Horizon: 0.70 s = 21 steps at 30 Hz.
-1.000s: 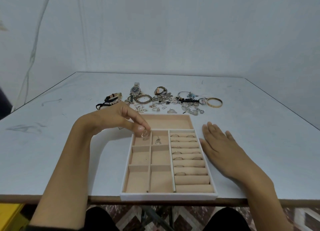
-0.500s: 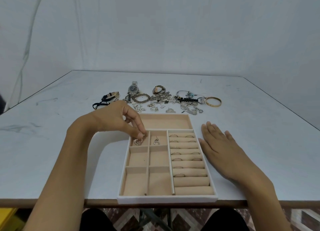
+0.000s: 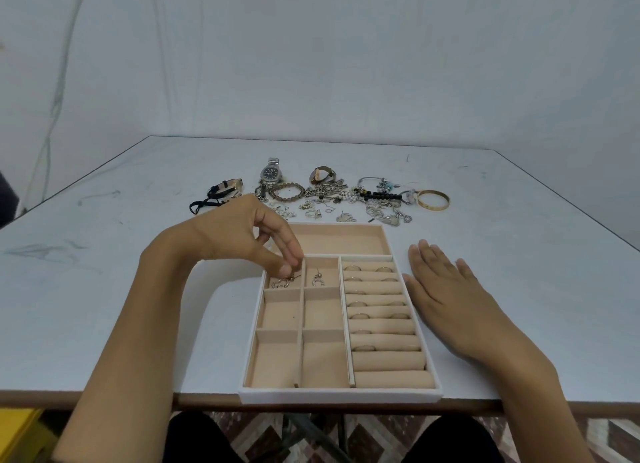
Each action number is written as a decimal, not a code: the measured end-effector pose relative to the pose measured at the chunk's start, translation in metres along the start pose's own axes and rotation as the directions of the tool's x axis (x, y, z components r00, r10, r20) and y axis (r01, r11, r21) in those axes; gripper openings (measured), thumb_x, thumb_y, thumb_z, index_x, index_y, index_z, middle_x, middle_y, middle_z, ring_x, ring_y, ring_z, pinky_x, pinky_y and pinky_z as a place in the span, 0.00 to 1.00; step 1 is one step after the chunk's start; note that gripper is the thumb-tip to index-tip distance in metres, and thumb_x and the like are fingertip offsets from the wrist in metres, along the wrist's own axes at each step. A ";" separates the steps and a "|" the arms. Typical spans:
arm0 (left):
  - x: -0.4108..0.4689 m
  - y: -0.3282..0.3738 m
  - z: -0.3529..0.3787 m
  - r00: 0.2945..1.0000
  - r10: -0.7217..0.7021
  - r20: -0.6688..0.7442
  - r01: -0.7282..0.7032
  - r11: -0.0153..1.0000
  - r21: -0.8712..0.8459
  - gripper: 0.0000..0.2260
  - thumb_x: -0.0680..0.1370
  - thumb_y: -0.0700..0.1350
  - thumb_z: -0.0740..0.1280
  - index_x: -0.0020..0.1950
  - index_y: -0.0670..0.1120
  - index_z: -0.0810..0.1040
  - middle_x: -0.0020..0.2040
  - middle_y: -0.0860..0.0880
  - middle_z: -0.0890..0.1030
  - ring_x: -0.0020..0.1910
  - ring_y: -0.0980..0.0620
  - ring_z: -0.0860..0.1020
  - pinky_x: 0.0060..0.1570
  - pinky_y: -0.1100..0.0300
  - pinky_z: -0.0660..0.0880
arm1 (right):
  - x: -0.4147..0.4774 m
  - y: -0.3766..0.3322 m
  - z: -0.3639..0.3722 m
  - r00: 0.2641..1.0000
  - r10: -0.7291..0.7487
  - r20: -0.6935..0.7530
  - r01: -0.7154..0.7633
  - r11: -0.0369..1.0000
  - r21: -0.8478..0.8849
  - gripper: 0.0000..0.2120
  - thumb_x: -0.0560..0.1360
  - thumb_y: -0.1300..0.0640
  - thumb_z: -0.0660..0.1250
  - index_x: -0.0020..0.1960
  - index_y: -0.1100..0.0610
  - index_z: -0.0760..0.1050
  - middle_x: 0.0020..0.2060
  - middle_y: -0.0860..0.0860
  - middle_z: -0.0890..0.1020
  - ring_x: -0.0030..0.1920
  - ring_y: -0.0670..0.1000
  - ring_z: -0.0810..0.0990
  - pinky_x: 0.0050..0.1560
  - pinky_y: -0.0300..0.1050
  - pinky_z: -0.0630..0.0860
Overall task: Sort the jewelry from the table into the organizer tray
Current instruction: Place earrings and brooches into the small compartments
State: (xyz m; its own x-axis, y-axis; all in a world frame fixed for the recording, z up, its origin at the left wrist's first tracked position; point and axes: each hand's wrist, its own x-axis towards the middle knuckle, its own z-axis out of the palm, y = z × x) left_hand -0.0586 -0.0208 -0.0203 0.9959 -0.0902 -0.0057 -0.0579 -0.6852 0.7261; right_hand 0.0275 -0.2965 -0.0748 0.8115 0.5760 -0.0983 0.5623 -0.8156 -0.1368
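Setting an earring [image 3: 282, 283] into the far-left small compartment of the organizer tray [image 3: 339, 395] is judged to be the step in hand. The left hand [image 3: 249, 240] is held over that compartment with thumb and forefinger drawn together, their tips right at the earring's hook. The piece lies on the compartment floor, and it cannot be told whether the grip is clamped on the hook or released.

A second earring [image 3: 317, 280] is seen in the compartment just beside it, and rings [image 3: 353, 268] are seated between the rolls along the tray's right side. The right hand [image 3: 446, 289] is laid flat on the tabletop [image 3: 104, 289], fingers straight and holding nothing, just beside the tray's right wall.

Much jewelry is seen unsorted beyond the tray's far edge: a watch [image 3: 272, 173], a beaded bracelet [image 3: 289, 192], a gold bangle [image 3: 433, 200] and small silver pieces [image 3: 313, 213].

For the next move, the grip would need to be opened fully and raised clear without the hook being snagged. Another small piece would then have to be singled out of the pile, and a fine pinch is called for, since many pieces lie touching.
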 end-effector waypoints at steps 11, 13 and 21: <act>0.023 -0.028 0.001 0.877 0.038 -0.479 -0.028 0.999 0.028 0.06 0.74 0.40 0.72 0.48 0.51 0.84 0.41 0.64 0.82 0.41 0.64 0.77 0.42 0.74 0.67 | 0.002 -0.001 -0.002 1.000 -0.003 0.025 0.004 1.000 -0.013 0.28 0.82 0.46 0.38 0.78 0.55 0.36 0.77 0.50 0.39 0.77 0.47 0.37 0.76 0.48 0.38; 0.028 -0.033 0.004 0.869 0.040 -0.494 0.004 0.996 0.088 0.07 0.74 0.40 0.71 0.49 0.51 0.83 0.44 0.64 0.79 0.45 0.63 0.76 0.43 0.67 0.68 | 0.003 -0.001 -0.003 0.999 -0.002 0.043 0.002 1.000 -0.013 0.28 0.82 0.46 0.38 0.78 0.55 0.35 0.77 0.50 0.38 0.77 0.47 0.37 0.75 0.48 0.37; 0.066 -0.035 0.007 0.839 0.019 -0.544 0.085 0.983 0.164 0.07 0.74 0.42 0.71 0.47 0.53 0.83 0.44 0.57 0.83 0.43 0.57 0.79 0.50 0.54 0.77 | 0.002 -0.002 -0.004 0.999 0.000 0.034 0.001 0.999 -0.035 0.28 0.82 0.46 0.37 0.77 0.55 0.34 0.77 0.50 0.37 0.77 0.47 0.36 0.75 0.48 0.36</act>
State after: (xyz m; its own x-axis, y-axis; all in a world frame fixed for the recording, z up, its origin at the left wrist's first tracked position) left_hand 0.0091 -0.0075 -0.0505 0.8720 0.3047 0.3831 0.0159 -0.7998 0.6000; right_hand 0.0288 -0.2941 -0.0711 0.8055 0.5778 -0.1318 0.5688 -0.8162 -0.1020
